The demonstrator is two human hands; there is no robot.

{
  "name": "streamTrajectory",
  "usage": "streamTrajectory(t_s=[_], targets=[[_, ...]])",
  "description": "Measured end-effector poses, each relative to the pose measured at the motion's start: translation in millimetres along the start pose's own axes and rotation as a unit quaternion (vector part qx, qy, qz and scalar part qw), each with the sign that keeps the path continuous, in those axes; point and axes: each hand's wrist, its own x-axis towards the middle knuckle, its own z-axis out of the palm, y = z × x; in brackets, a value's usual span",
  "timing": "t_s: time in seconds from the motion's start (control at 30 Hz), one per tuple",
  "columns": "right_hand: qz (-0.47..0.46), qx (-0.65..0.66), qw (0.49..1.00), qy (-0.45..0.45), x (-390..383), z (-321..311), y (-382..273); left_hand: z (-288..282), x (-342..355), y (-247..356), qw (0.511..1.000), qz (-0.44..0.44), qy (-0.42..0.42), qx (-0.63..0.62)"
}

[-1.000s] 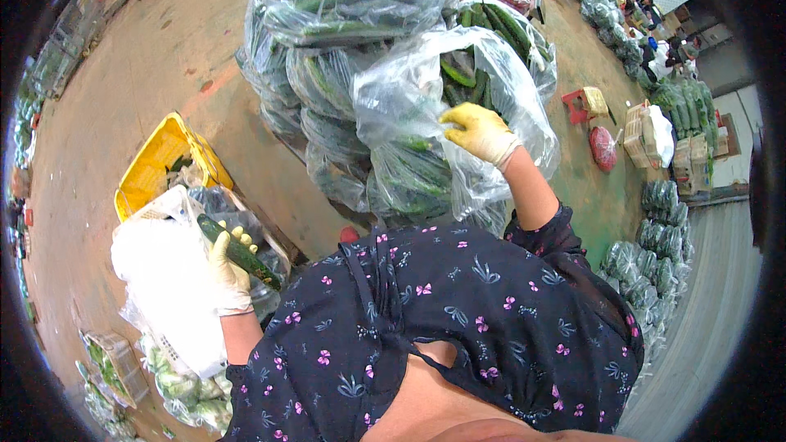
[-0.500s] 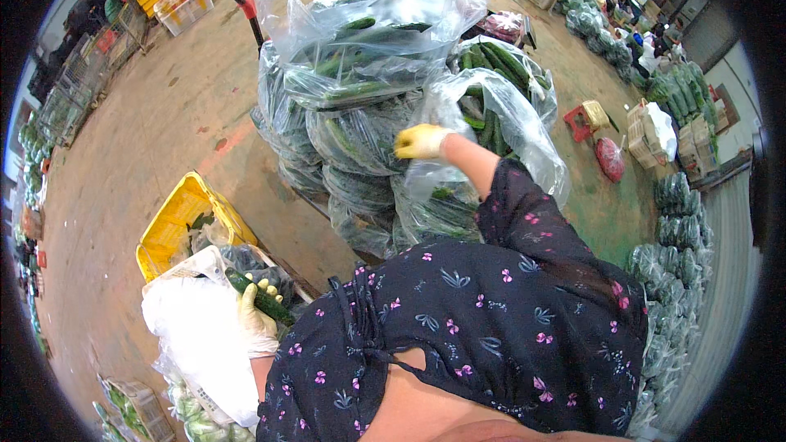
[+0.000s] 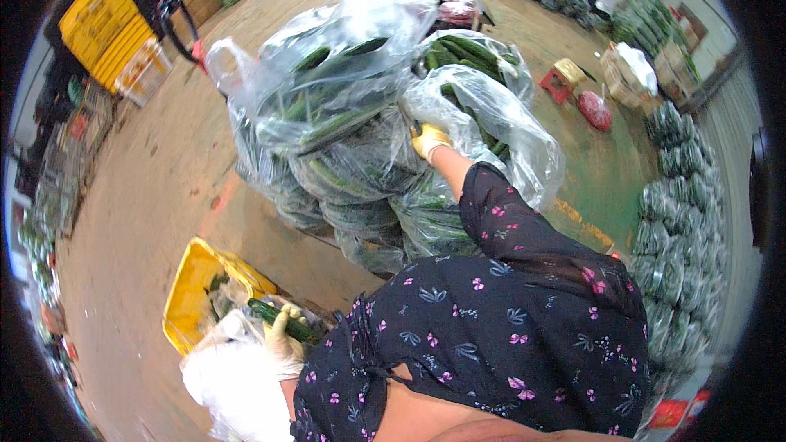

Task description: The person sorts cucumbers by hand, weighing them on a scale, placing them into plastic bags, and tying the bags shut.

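In my left hand, in a pale yellow glove, I hold a dark green cucumber at the lower left. It is beside a bulky white plastic bag and above greyish plastic. Ahead of me, my gloved right hand is closed at the near left edge of an open clear plastic bag; its fingertips are partly lost against the film. Long cucumbers show inside the opened bags on the right of the stack. Left of my right hand, a filled bag of cucumbers lies on top of other filled bags.
A yellow crate stands on the floor at the left. Beyond the stack rises a dark cart handle. Stacked yellow crates are at the far left. Bagged vegetables line the right wall, and a red stool stands nearer the middle.
My right hand has shifted from in front of the stacked bags to the open bag's edge. The view has turned a little. My left hand still holds the cucumber.
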Motion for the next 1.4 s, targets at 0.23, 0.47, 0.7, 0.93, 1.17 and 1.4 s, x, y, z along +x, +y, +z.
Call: streamTrajectory(t_s=[0.23,0.47,0.7,0.93,1.17,1.4], targets=[[-0.044,-0.029,0.998,-0.018,12,5,22,58,33,-14,0.991,-0.035,-0.078,0.105],[0.01,0.012,1.0,0.019,21,8,12,121,28,-27,0.969,-0.056,-0.148,0.188],[0.02,0.216,0.976,-0.007,-7,28,-9,119,-3,-44,0.976,-0.069,-0.099,0.18],[-0.016,0.626,0.655,-0.424,-107,-59,37,122,-33,-58,0.981,-0.03,-0.083,0.175],[-0.218,0.361,0.898,0.128,-87,-101,184,150,-35,-53,0.975,-0.034,-0.057,0.21],[-0.115,0.616,0.641,-0.444,-149,-99,129,255,-4,-74,0.917,0.007,-0.16,0.364]])
